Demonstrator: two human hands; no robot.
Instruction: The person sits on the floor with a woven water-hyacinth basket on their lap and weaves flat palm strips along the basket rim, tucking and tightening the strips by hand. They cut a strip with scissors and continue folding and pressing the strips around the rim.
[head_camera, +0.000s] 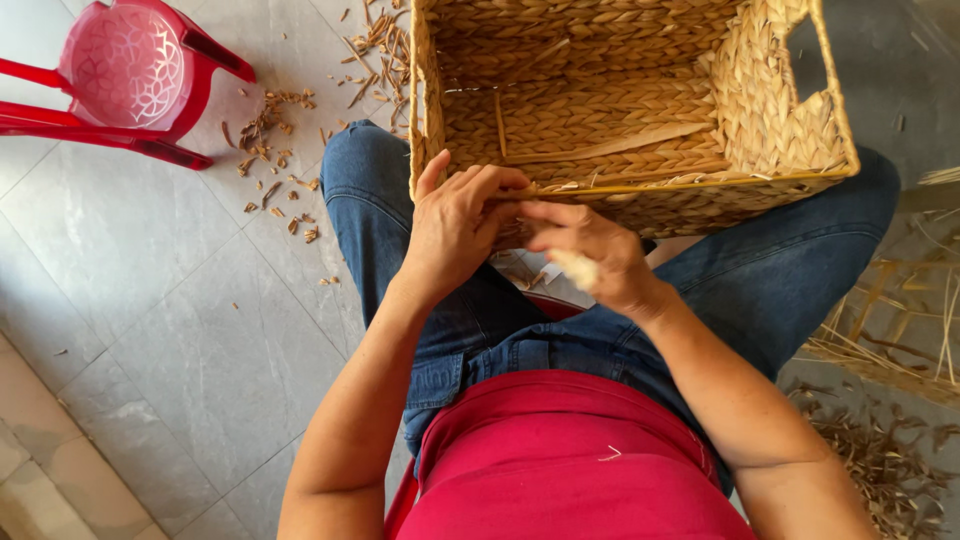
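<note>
The woven basket (630, 110) sits tipped on the person's lap, resting across both knees with its open mouth facing up toward them. Its walls and floor look fully plaited, and a cut-out handle shows in the right-hand wall, so the body seems done. What appears left is the near rim, where both hands meet and a few loose strand ends stick out.

The left hand (455, 225) curls over that near edge, fingers bent and pinched onto the rim weave, a closed grip on the basket itself. The right hand (590, 250) is close beside it, its fingers drawn together at the same spot; it is blurred, with something pale at the palm that I cannot make out, so I cannot tell what its grip holds.

Trimmed bits of fibre (280, 150) lie scattered on the grey tiled floor (170, 330), near a red plastic chair (130, 70). More dry straw (890, 330) lies heaped to the person's right.
</note>
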